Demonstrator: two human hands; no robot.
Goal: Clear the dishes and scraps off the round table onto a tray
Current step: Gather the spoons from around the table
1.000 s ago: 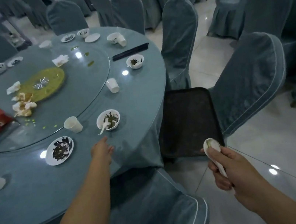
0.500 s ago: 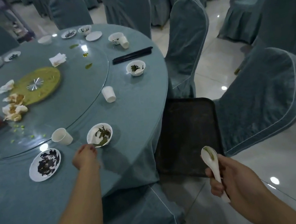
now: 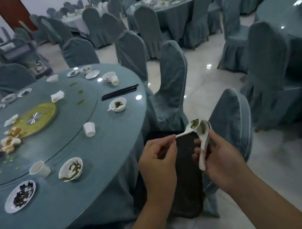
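Spoons meet over the tray

Fingertips of the left hand [image 3: 158, 158] pinch the handle end of one white spoon [image 3: 189, 129], its bowl up and smeared green. Right hand [image 3: 219, 160] wraps closed around a second spoon [image 3: 202, 145], bowl touching the first. Both hover above the dark tray [image 3: 189, 185], sitting on a chair beside the round table [image 3: 97, 178]. On the table nearby: a bowl [image 3: 70, 169] of scraps, a cup [image 3: 39, 169], a dirty plate [image 3: 20, 196].

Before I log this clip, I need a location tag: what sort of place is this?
Most likely a banquet hall after a meal: several round tables in matching cloths, rows of fabric-covered chairs, and a glass turntable amid used dishes.
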